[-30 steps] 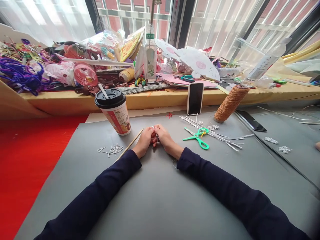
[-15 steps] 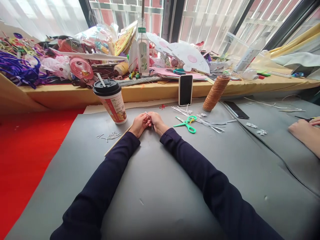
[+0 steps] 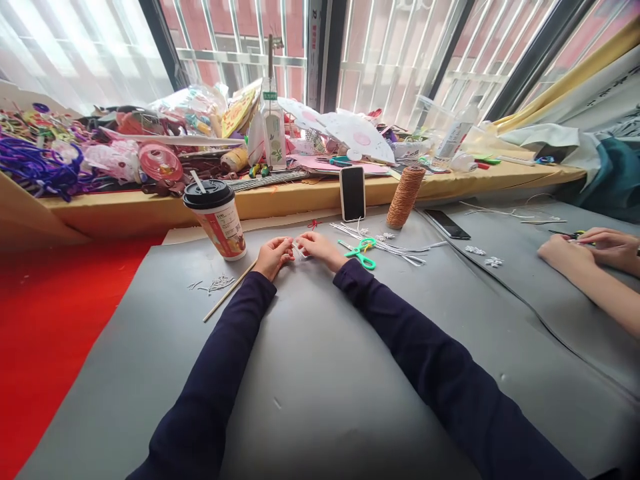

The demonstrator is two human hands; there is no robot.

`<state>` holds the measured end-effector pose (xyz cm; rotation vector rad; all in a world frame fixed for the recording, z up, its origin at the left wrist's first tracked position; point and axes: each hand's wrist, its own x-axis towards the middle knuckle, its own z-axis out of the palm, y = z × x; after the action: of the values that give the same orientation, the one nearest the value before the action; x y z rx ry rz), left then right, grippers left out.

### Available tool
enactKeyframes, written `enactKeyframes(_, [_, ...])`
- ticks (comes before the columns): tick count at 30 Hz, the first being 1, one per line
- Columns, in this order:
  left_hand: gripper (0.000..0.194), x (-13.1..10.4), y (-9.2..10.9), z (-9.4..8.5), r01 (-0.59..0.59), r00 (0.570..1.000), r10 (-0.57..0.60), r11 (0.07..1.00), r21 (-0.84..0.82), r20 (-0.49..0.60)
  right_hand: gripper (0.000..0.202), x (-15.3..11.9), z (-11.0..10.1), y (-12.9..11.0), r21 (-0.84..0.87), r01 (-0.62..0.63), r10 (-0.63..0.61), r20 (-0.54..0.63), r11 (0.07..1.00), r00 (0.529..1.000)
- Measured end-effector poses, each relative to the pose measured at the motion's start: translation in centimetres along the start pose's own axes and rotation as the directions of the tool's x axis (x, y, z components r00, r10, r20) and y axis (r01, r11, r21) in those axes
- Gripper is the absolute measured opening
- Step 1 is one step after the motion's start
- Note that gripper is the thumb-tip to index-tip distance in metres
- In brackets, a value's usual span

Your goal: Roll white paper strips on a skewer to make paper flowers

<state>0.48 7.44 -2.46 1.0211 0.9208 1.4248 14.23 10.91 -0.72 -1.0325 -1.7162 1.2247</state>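
My left hand (image 3: 273, 257) and my right hand (image 3: 318, 249) meet above the grey mat (image 3: 310, 347), fingertips pinched close together. Between them shows a thin white cord (image 3: 299, 252), small and partly hidden by the fingers. Beside my left hand lies a wooden stick (image 3: 230, 291), and left of that a pile of short white cord pieces (image 3: 220, 284). Green-handled scissors (image 3: 361, 253) lie open to the right of my right hand, on a bundle of long white cords (image 3: 400, 249). Small white knotted pieces (image 3: 385, 237) lie behind them.
A lidded paper cup (image 3: 216, 220) stands left of my hands. A phone (image 3: 353, 193) stands upright behind, near a brown twine spool (image 3: 406, 198). Another phone (image 3: 447, 224) lies flat. Another person's hands (image 3: 590, 250) work at the right. Craft supplies crowd the ledge (image 3: 280, 200).
My hands have moved slightly apart, and white cord now shows between the fingertips. The view has tilted up and turned right, bringing more of the other person's hands into sight.
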Motion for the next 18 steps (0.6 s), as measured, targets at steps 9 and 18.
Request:
enactKeyframes(9, [0.029, -0.3, 0.1, 0.0, 0.001, 0.999, -0.006, 0.995, 0.101, 0.049, 0.017, -5.9, -12.4, 0.0, -0.976, 0.134, 0.091, 0.152, 0.171, 0.984])
enactKeyframes(18, [0.033, -0.7, 0.6, 0.5, 0.014, 0.997, -0.021, 0.996, 0.085, 0.079, 0.019, -5.8, -14.2, 0.8, -0.973, 0.128, 0.034, 0.137, 0.195, 0.99])
